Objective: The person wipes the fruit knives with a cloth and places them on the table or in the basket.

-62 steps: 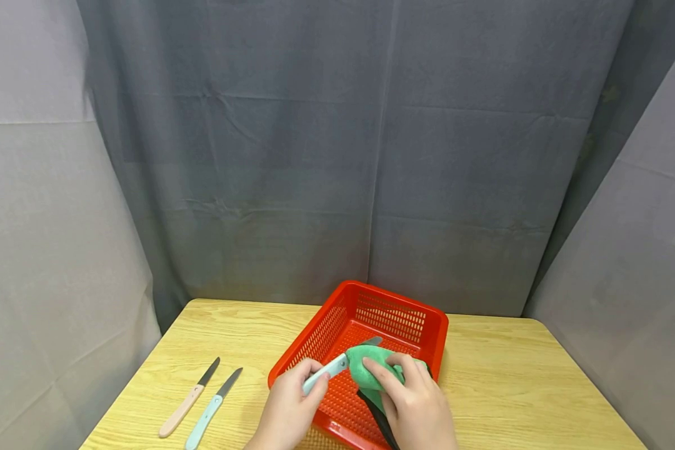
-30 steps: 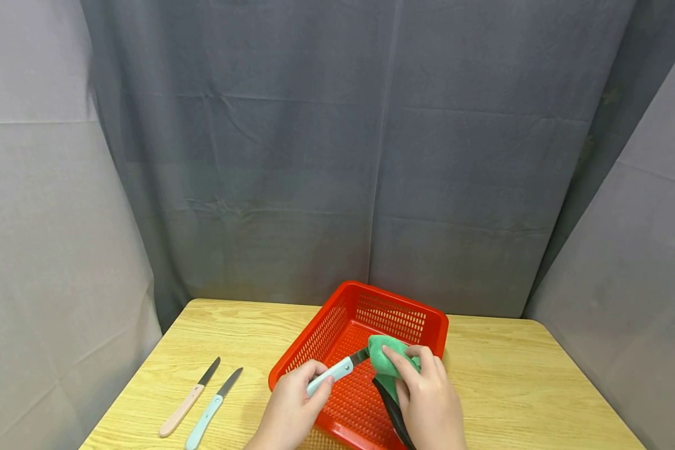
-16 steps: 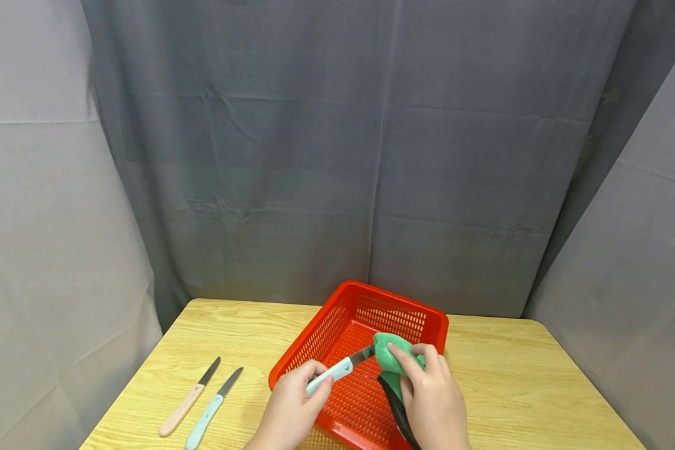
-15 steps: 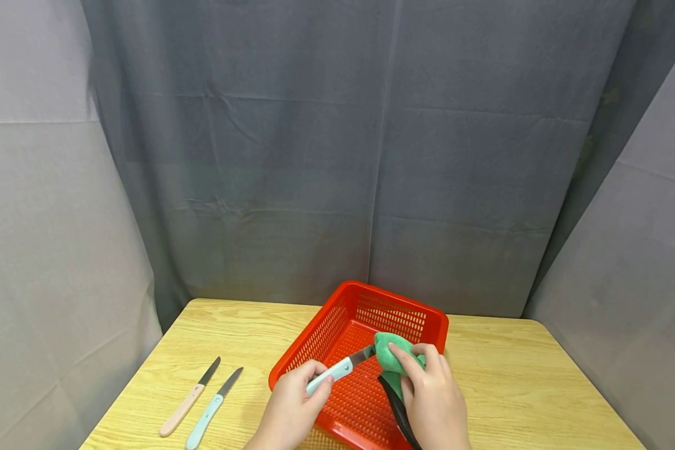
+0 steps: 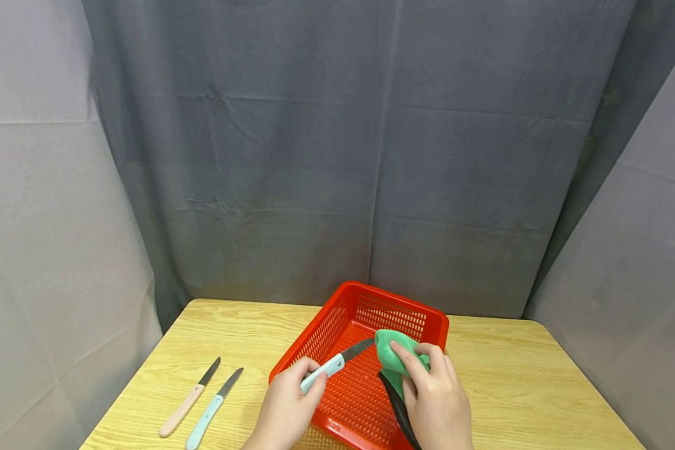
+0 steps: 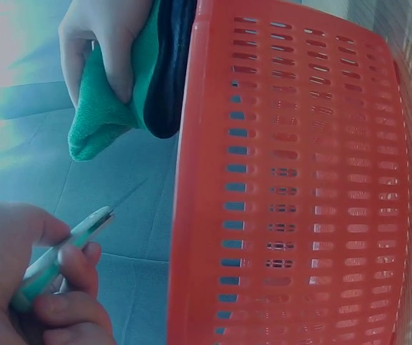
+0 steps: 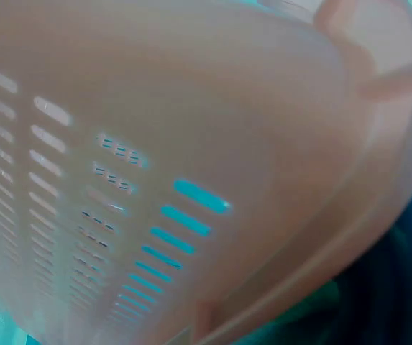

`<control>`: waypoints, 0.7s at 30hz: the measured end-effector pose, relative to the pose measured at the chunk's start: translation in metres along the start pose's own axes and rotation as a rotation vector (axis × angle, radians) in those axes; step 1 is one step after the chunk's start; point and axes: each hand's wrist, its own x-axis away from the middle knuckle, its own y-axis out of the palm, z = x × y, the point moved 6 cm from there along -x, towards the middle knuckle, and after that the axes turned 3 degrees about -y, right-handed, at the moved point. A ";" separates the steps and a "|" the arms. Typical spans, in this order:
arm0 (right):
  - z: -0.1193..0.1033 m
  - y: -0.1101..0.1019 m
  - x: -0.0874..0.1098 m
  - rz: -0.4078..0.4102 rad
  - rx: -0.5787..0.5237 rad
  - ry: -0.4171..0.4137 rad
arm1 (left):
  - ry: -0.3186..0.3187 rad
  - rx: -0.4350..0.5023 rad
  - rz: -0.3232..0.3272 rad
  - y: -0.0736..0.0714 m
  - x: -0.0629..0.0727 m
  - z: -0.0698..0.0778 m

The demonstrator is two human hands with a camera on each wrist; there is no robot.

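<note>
In the head view my left hand [image 5: 285, 400] grips the pale blue handle of a small knife [image 5: 324, 372], its blade pointing up and right over the basket. My right hand [image 5: 437, 400] pinches a bunched green cloth [image 5: 390, 350], whose edge meets the knife's tip in this view. A black band [image 5: 398, 409] hangs along the cloth's lower side. The left wrist view shows thumb and fingers round the knife handle [image 6: 62, 251] and the green cloth [image 6: 98, 108] in the other hand. The basket wall [image 7: 263, 108] fills most of the right wrist view, hiding that hand.
Beneath both hands stands a red plastic basket [image 5: 396, 298] with slotted walls, on a wooden table [image 5: 512, 381]. To the left lie two more knives, one pink-handled [image 5: 181, 409] and one blue-handled [image 5: 205, 420]. Grey curtains [image 5: 292, 156] enclose the back and sides.
The cloth, earlier wrapped round the blade near the handle, has moved right and up along it to the tip, baring the blade. My left hand has lately shifted slightly left with the knife.
</note>
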 end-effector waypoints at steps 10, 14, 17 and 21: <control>-0.002 -0.004 -0.002 0.030 -0.019 -0.025 | 0.003 -0.013 -0.013 0.001 -0.001 0.000; -0.001 -0.004 -0.002 0.028 -0.017 -0.026 | -0.016 -0.033 -0.018 0.001 -0.002 -0.002; -0.001 -0.004 -0.002 0.028 -0.016 -0.027 | -0.022 -0.036 -0.021 0.002 -0.002 -0.002; 0.000 -0.004 -0.002 0.029 -0.013 -0.027 | -0.021 -0.017 -0.023 0.002 -0.002 -0.002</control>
